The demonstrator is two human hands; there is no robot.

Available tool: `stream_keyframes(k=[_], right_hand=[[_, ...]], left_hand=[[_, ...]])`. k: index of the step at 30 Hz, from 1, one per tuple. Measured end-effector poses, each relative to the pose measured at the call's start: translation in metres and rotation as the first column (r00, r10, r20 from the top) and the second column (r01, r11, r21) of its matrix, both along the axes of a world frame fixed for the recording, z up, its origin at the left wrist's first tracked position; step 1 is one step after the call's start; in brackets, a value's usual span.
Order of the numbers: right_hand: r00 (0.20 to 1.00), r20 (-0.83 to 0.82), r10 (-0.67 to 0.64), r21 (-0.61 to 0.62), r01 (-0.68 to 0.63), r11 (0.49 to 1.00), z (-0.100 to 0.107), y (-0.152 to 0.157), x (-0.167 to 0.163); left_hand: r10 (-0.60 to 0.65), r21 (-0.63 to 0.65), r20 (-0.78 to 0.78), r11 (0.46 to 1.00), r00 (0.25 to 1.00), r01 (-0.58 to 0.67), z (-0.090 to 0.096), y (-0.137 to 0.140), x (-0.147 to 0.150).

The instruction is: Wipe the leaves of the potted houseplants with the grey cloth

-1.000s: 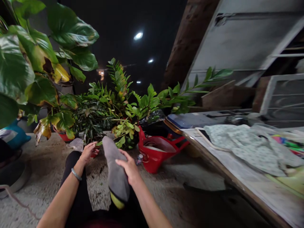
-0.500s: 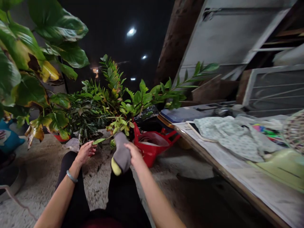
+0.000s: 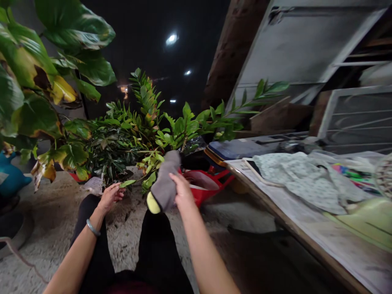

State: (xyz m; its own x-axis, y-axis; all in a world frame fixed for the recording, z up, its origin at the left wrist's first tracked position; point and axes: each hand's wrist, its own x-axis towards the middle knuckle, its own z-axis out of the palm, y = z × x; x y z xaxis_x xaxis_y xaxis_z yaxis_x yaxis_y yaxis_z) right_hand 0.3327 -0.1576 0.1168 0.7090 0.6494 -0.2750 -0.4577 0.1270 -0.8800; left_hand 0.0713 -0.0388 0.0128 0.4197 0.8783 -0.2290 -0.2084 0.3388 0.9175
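My left hand (image 3: pixel 110 197), with a bracelet on its wrist, is closed on the tip of a green leaf (image 3: pixel 128 183). That leaf belongs to a low stem with pale green leaves (image 3: pixel 150 165) stretching out from the plants. In my right hand (image 3: pixel 182 188) is a grey sock (image 3: pixel 165 182) with a yellow end, gripped along its right side. The sock hangs tilted just right of the pale leaves, apart from my left hand. Behind it stands a red basket-like container (image 3: pixel 206 181), partly hidden by the sock and my hand.
Large leaves with yellow and brown patches (image 3: pixel 39 94) overhang the left side. Bushy potted plants (image 3: pixel 114 147) stand ahead. To the right, a table (image 3: pixel 266 196) bears a patterned cloth (image 3: pixel 295 175) and a pale green item (image 3: pixel 367 220). A blue figure (image 3: pixel 10 175) stands far left.
My right hand has moved the sock a little to the right and up, away from the leaf. My left hand stays at the leaf tip.
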Motion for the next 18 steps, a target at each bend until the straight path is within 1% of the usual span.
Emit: stream_keyframes(k=[2, 4, 5, 6, 7, 8, 9, 10, 11, 12, 13, 14, 15, 17, 18], right_hand=[[0.991, 0.023, 0.131, -0.046, -0.129, 0.991, -0.012, -0.006, -0.036], [0.946, 0.11, 0.304, -0.089, -0.295, 0.951, -0.025, -0.032, -0.062], [0.91, 0.159, 0.382, -0.112, -0.368, 0.923, -0.031, -0.05, -0.067], [0.881, 0.198, 0.43, -0.132, -0.41, 0.902, -0.034, -0.067, -0.066], [0.874, 0.213, 0.438, -0.139, -0.416, 0.898, -0.035, -0.082, -0.058], [0.896, 0.201, 0.395, -0.133, -0.375, 0.917, -0.033, -0.093, -0.046], [0.937, 0.171, 0.306, -0.122, -0.288, 0.95, -0.028, -0.099, -0.03], [0.973, 0.136, 0.186, -0.105, -0.172, 0.979, -0.023, -0.097, -0.013], [0.992, 0.108, 0.062, -0.085, -0.053, 0.995, -0.016, -0.09, 0.003], [0.995, 0.089, -0.038, -0.066, 0.044, 0.997, -0.009, -0.077, 0.015], [0.992, 0.084, -0.098, -0.048, 0.103, 0.994, -0.003, -0.06, 0.022], [0.99, 0.089, -0.114, -0.035, 0.117, 0.992, 0.002, -0.041, 0.024], [0.991, 0.099, -0.086, -0.027, 0.089, 0.996, 0.004, -0.022, 0.018], [0.992, 0.122, 0.039, -0.031, -0.035, 0.999, 0.002, 0.005, -0.01], [0.983, 0.137, 0.119, -0.043, -0.114, 0.993, -0.001, 0.011, -0.031]], left_hand=[[0.028, 0.002, -0.013, 1.0, 1.0, -0.028, -0.003, 0.003, -0.001], [0.062, -0.001, -0.03, 0.998, 0.998, -0.062, -0.006, 0.006, -0.002], [0.072, -0.003, -0.039, 0.997, 0.997, -0.072, -0.006, 0.007, -0.003], [0.076, -0.004, -0.045, 0.997, 0.996, -0.076, -0.007, 0.008, -0.004], [0.071, -0.003, -0.047, 0.997, 0.996, -0.071, -0.007, 0.008, -0.004], [0.06, -0.002, -0.047, 0.998, 0.997, -0.06, -0.007, 0.007, -0.005], [0.047, 0.0, -0.045, 0.999, 0.998, -0.047, -0.006, 0.006, -0.005], [0.034, 0.0, -0.042, 0.999, 0.999, -0.034, -0.005, 0.005, -0.005], [0.028, 0.001, -0.042, 1.0, 0.999, -0.027, -0.004, 0.004, -0.005], [0.026, 0.001, -0.043, 1.0, 0.999, -0.026, -0.002, 0.002, -0.005], [0.028, 0.002, -0.041, 1.0, 0.999, -0.028, -0.001, 0.001, -0.005], [0.031, 0.003, -0.032, 1.0, 0.999, -0.031, 0.0, 0.0, -0.005], [0.034, 0.005, -0.016, 0.999, 0.999, -0.034, 0.002, -0.001, -0.005], [0.042, 0.009, 0.03, 0.999, 0.999, -0.042, 0.003, -0.001, -0.005], [0.05, 0.01, 0.048, 0.999, 0.998, -0.05, 0.003, -0.001, -0.005]])
